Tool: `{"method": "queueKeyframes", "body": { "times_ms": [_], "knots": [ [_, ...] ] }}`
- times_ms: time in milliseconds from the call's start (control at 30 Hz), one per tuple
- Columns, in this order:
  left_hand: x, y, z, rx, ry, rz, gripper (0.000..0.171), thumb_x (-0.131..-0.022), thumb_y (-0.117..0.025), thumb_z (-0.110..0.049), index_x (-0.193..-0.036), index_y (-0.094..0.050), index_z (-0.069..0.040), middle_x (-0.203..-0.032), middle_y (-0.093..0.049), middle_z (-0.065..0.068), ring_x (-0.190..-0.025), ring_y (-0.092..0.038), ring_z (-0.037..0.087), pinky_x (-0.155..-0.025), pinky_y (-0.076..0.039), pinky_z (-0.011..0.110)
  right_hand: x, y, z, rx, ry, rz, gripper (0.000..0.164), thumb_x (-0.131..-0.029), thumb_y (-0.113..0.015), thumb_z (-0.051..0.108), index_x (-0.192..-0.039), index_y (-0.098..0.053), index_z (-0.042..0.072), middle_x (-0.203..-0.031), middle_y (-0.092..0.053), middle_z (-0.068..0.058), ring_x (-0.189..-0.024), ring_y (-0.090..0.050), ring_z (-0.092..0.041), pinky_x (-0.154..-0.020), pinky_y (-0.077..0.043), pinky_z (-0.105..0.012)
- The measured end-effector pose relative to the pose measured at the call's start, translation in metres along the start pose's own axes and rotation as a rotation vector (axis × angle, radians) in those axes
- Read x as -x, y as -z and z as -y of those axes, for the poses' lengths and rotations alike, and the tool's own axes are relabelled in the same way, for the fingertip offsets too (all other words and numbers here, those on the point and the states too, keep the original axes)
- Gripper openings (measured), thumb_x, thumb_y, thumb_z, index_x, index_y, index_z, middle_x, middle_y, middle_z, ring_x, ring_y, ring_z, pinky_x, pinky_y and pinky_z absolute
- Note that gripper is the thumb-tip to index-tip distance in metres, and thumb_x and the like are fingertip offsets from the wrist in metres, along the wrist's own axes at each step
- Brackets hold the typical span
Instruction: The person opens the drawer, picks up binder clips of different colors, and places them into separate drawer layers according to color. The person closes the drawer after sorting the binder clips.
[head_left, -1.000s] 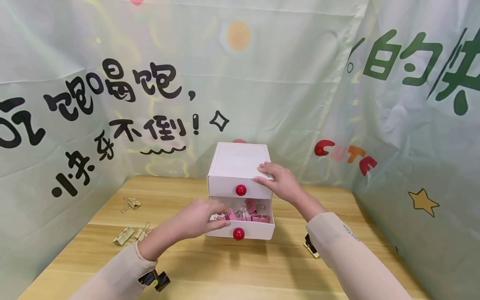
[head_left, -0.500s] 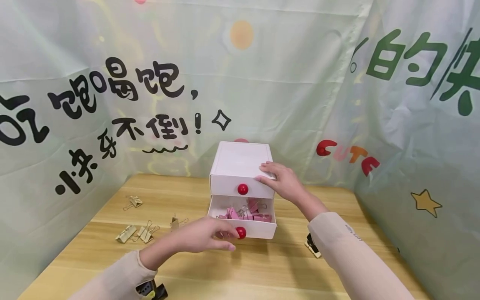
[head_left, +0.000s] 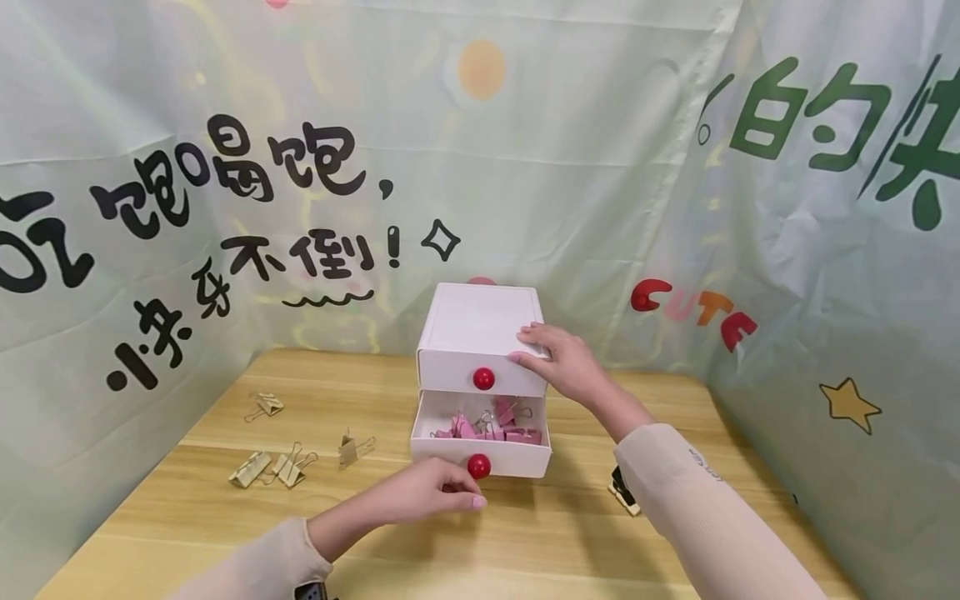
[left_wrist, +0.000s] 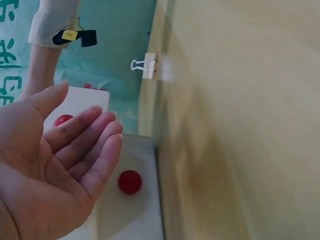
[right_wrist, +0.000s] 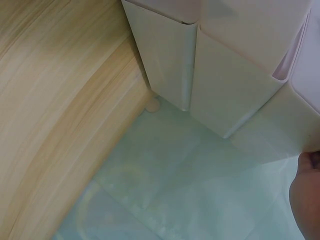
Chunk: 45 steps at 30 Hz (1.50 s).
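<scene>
A white two-drawer box (head_left: 480,321) stands on the table, its lower drawer (head_left: 517,460) pulled out with several pink binder clips (head_left: 465,427) inside. The upper drawer (head_left: 442,368) is closed. My left hand (head_left: 420,492) hovers just in front of and left of the lower red knob (head_left: 479,466). Its palm and loosely bent fingers (left_wrist: 82,145) hold nothing in the left wrist view, apart from that knob. My right hand (head_left: 564,362) rests on the box's top right front corner, fingers on the top. Only an edge of it shows in the right wrist view.
Several gold binder clips lie left of the box, among them one clip (head_left: 251,470) and a farther clip (head_left: 266,405). Another clip (left_wrist: 149,66) is right of the box, partly behind my right sleeve in the head view. A printed cloth (head_left: 525,167) hangs around the wooden table (head_left: 225,533).
My left hand has come out of the lower drawer and moved down to the front of its knob. The drawer stays pulled out. My right hand keeps its place on the box.
</scene>
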<state>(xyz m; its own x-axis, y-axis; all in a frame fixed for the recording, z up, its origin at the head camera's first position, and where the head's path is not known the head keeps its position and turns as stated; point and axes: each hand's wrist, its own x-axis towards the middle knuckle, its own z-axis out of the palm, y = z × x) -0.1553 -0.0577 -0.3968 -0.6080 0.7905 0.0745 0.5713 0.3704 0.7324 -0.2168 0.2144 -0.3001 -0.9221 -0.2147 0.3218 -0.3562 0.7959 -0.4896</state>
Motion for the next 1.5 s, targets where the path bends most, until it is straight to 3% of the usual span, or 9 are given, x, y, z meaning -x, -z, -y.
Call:
{"method": "queueKeyframes", "body": {
  "times_ms": [133, 267, 367, 467, 667, 900, 1200, 1500],
  "knots": [
    [-0.003, -0.008, 0.005, 0.102, 0.073, -0.036, 0.028, -0.094, -0.064, -0.038, -0.092, -0.074, -0.012, -0.081, -0.069, -0.005, -0.072, -0.063, 0.009, -0.066, -0.054, 0.025, 0.0, 0.0, 0.001, 0.002, 0.009, 0.001, 0.066, -0.088, -0.062, 0.059, -0.137, -0.059, 0.015, -0.147, -0.047, -0.007, -0.139, -0.037, -0.029, -0.111, -0.029, -0.055],
    [-0.005, -0.014, 0.007, 0.332, 0.151, -0.065, 0.034, -0.098, -0.06, -0.033, -0.096, -0.072, -0.001, -0.088, -0.072, 0.01, -0.08, -0.069, 0.027, -0.071, -0.059, 0.035, 0.0, 0.0, 0.001, -0.001, 0.017, 0.003, 0.068, -0.088, -0.062, 0.061, -0.137, -0.059, 0.014, -0.147, -0.047, -0.007, -0.138, -0.038, -0.029, -0.111, -0.029, -0.055],
    [-0.006, -0.016, 0.006, 0.469, 0.179, -0.086, 0.04, -0.1, -0.056, -0.032, -0.103, -0.07, 0.005, -0.095, -0.071, 0.016, -0.087, -0.069, 0.032, -0.077, -0.058, 0.04, 0.0, 0.0, 0.0, -0.005, 0.021, -0.002, 0.065, -0.089, -0.061, 0.06, -0.136, -0.06, 0.014, -0.146, -0.049, -0.006, -0.138, -0.039, -0.028, -0.111, -0.03, -0.054],
    [-0.008, -0.018, 0.005, 0.546, 0.194, -0.11, 0.042, -0.101, -0.054, -0.032, -0.105, -0.069, 0.008, -0.096, -0.071, 0.017, -0.089, -0.069, 0.034, -0.079, -0.058, 0.041, -0.001, 0.001, -0.001, -0.014, 0.034, -0.009, 0.059, -0.092, -0.06, 0.054, -0.134, -0.062, 0.013, -0.144, -0.052, -0.006, -0.137, -0.04, -0.028, -0.111, -0.031, -0.053],
    [-0.014, -0.02, 0.006, 0.618, 0.194, -0.173, 0.041, -0.101, -0.053, -0.029, -0.107, -0.068, 0.008, -0.097, -0.071, 0.019, -0.089, -0.069, 0.035, -0.081, -0.057, 0.044, -0.003, 0.002, -0.001, -0.011, 0.064, -0.024, 0.051, -0.094, -0.061, 0.046, -0.131, -0.064, 0.011, -0.141, -0.055, -0.007, -0.135, -0.043, -0.028, -0.111, -0.032, -0.052],
    [-0.023, -0.019, 0.011, 0.621, 0.192, -0.199, 0.045, -0.101, -0.053, -0.032, -0.109, -0.066, 0.011, -0.1, -0.069, 0.022, -0.09, -0.068, 0.035, -0.08, -0.058, 0.04, -0.003, 0.002, -0.001, -0.004, 0.058, -0.021, 0.051, -0.094, -0.061, 0.047, -0.131, -0.064, 0.012, -0.141, -0.054, -0.007, -0.136, -0.042, -0.028, -0.112, -0.031, -0.051],
    [-0.04, -0.017, 0.015, 0.722, 0.254, -0.27, 0.055, -0.101, -0.053, -0.039, -0.113, -0.063, 0.013, -0.106, -0.067, 0.026, -0.088, -0.068, 0.027, -0.081, -0.057, 0.036, -0.004, 0.002, -0.003, -0.019, 0.07, -0.029, 0.052, -0.094, -0.061, 0.048, -0.13, -0.064, 0.01, -0.14, -0.056, -0.006, -0.135, -0.044, -0.027, -0.112, -0.032, -0.05],
    [-0.056, -0.015, 0.023, 0.779, 0.264, -0.319, 0.053, -0.1, -0.053, -0.039, -0.113, -0.063, 0.012, -0.103, -0.068, 0.021, -0.086, -0.067, 0.022, -0.083, -0.057, 0.037, -0.005, 0.001, -0.003, -0.037, 0.058, -0.02, 0.053, -0.093, -0.063, 0.049, -0.131, -0.064, 0.011, -0.14, -0.055, -0.005, -0.136, -0.043, -0.026, -0.112, -0.031, -0.05]
  ]
}}
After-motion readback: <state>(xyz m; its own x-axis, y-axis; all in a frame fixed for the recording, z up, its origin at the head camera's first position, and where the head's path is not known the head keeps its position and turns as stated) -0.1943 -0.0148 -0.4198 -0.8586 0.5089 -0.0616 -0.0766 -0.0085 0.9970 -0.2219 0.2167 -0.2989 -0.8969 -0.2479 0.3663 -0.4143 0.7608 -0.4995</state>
